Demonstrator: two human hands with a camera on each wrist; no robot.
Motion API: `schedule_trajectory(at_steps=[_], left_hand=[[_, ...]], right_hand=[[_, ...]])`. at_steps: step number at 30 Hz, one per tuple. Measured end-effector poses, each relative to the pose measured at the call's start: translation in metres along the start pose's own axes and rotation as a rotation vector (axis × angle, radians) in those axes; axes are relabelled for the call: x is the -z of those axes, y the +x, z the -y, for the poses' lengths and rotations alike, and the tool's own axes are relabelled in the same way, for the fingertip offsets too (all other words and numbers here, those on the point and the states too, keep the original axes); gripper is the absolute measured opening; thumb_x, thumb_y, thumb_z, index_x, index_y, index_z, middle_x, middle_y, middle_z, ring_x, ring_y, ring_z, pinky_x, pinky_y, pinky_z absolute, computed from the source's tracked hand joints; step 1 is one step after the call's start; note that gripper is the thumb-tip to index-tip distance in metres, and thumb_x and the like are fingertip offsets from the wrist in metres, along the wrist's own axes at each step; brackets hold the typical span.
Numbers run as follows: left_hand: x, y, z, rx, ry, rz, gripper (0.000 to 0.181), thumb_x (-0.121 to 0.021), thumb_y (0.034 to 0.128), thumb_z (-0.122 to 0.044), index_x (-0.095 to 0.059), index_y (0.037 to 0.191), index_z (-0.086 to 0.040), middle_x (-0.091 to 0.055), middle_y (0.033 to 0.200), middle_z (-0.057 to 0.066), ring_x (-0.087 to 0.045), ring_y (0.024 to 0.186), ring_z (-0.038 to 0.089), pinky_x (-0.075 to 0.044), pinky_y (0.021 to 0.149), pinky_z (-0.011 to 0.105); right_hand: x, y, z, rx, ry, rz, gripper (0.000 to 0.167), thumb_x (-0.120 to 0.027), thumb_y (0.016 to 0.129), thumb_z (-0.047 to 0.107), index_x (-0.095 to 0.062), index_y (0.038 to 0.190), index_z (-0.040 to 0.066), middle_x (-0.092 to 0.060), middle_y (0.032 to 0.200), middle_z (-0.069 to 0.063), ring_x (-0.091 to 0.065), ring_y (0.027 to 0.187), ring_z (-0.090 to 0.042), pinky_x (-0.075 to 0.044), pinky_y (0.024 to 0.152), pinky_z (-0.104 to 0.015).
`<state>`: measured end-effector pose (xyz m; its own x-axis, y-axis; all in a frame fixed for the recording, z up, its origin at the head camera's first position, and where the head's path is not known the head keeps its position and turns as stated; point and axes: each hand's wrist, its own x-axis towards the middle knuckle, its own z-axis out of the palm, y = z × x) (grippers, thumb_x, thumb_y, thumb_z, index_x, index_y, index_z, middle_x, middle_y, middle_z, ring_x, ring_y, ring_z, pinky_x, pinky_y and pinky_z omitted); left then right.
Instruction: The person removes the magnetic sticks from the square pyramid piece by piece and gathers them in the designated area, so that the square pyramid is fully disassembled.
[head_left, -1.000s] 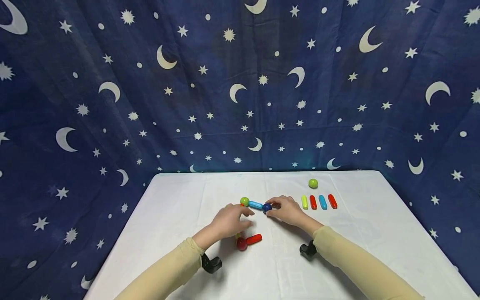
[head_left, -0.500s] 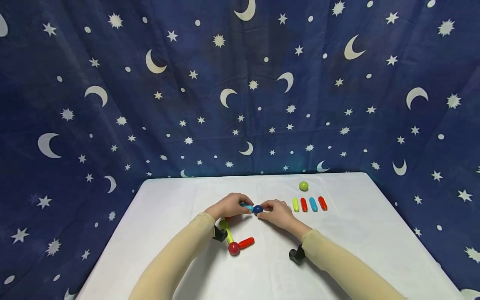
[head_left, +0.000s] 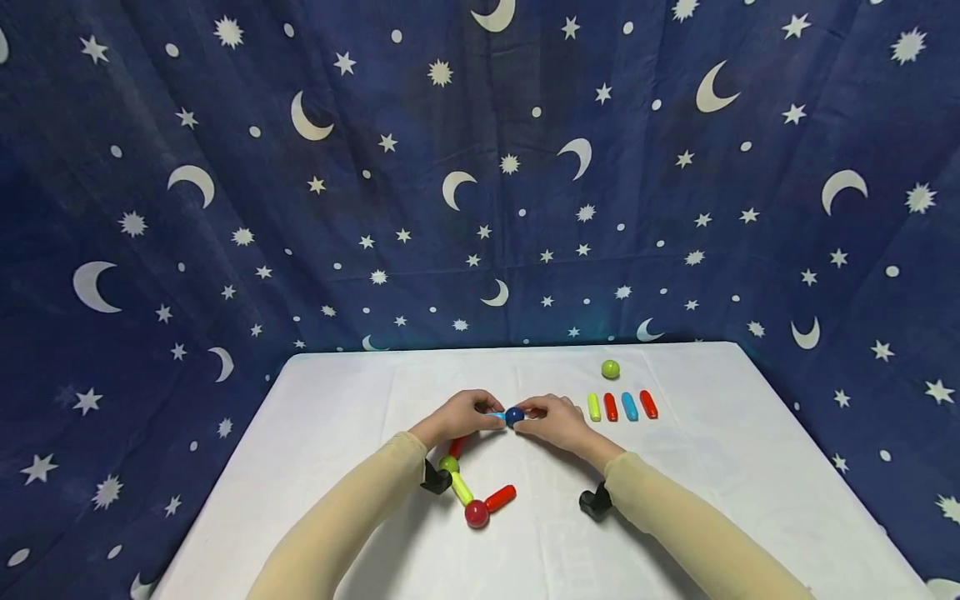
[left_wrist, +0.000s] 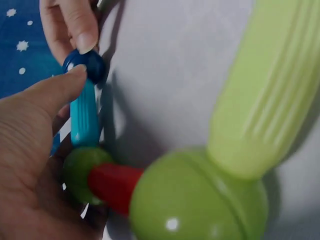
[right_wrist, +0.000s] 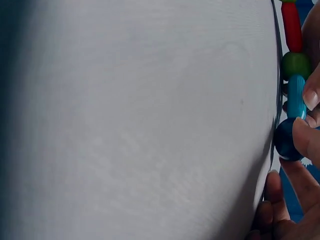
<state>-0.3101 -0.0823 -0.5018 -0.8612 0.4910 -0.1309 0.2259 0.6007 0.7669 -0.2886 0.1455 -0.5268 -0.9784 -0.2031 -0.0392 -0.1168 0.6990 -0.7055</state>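
My left hand (head_left: 459, 414) pinches a light blue rod (left_wrist: 85, 120) between thumb and fingers. My right hand (head_left: 558, 423) holds the dark blue ball (head_left: 514, 417) at that rod's end. The left wrist view shows a green ball (left_wrist: 80, 170) joined to the rod's other end; in the head view my left hand hides it. From there the chain runs on through a red rod (head_left: 457, 447), a second green ball (head_left: 448, 464), a yellow-green rod (head_left: 462, 489), a red ball (head_left: 476, 514) and another red rod (head_left: 501, 498), whose outer end is free.
To the right of my right hand lie a loose yellow-green rod (head_left: 594, 407), a red rod (head_left: 611, 407), a light blue rod (head_left: 629, 406) and another red rod (head_left: 648, 404) in a row. A loose green ball (head_left: 611, 369) sits behind them on the white-covered table (head_left: 675, 500).
My left hand has moved from above the chain onto the light blue rod. The red ball and its rods have shifted slightly toward me. My right hand stays on the dark blue ball.
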Motion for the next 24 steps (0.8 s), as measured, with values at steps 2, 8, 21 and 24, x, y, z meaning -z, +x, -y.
schedule_trajectory(at_steps=[2,8,21,24], left_hand=[[-0.0026,-0.0006,-0.0016,-0.006,-0.005,-0.022,0.022,-0.078,0.0912,-0.021,-0.073,0.109,-0.009,-0.065,0.095,-0.002,-0.057,0.086,0.013,-0.048,0.080,0.029],[-0.0089,-0.0018,-0.0030,0.048,0.000,-0.063,0.017,-0.080,0.0899,-0.025,-0.074,0.102,-0.014,-0.066,0.092,-0.005,-0.056,0.084,0.013,-0.046,0.078,0.030],[-0.0097,0.0000,-0.0002,0.030,-0.034,-0.057,0.018,-0.082,0.0885,-0.024,-0.074,0.101,-0.012,-0.066,0.091,-0.004,-0.056,0.082,0.013,-0.046,0.076,0.029],[-0.0097,0.0005,-0.0008,0.023,-0.029,-0.061,0.018,-0.082,0.0878,-0.024,-0.074,0.100,-0.012,-0.066,0.090,-0.004,-0.056,0.081,0.012,-0.046,0.075,0.029]], right_hand=[[0.0000,-0.0001,-0.0010,0.002,0.016,0.005,0.037,-0.084,0.084,0.041,-0.077,0.117,0.024,-0.066,0.099,0.006,-0.051,0.096,-0.019,-0.038,0.086,-0.045],[-0.0015,-0.0003,-0.0040,0.001,0.041,0.013,0.039,-0.084,0.083,0.041,-0.078,0.117,0.023,-0.066,0.101,0.006,-0.051,0.097,-0.019,-0.038,0.086,-0.043],[-0.0009,-0.0002,-0.0048,-0.007,0.043,-0.003,0.035,-0.086,0.082,0.042,-0.078,0.112,0.024,-0.065,0.100,0.007,-0.050,0.097,-0.018,-0.036,0.088,-0.044],[-0.0004,-0.0008,-0.0049,-0.003,0.035,-0.005,0.036,-0.086,0.082,0.042,-0.078,0.112,0.023,-0.065,0.100,0.007,-0.050,0.098,-0.019,-0.036,0.088,-0.045]])
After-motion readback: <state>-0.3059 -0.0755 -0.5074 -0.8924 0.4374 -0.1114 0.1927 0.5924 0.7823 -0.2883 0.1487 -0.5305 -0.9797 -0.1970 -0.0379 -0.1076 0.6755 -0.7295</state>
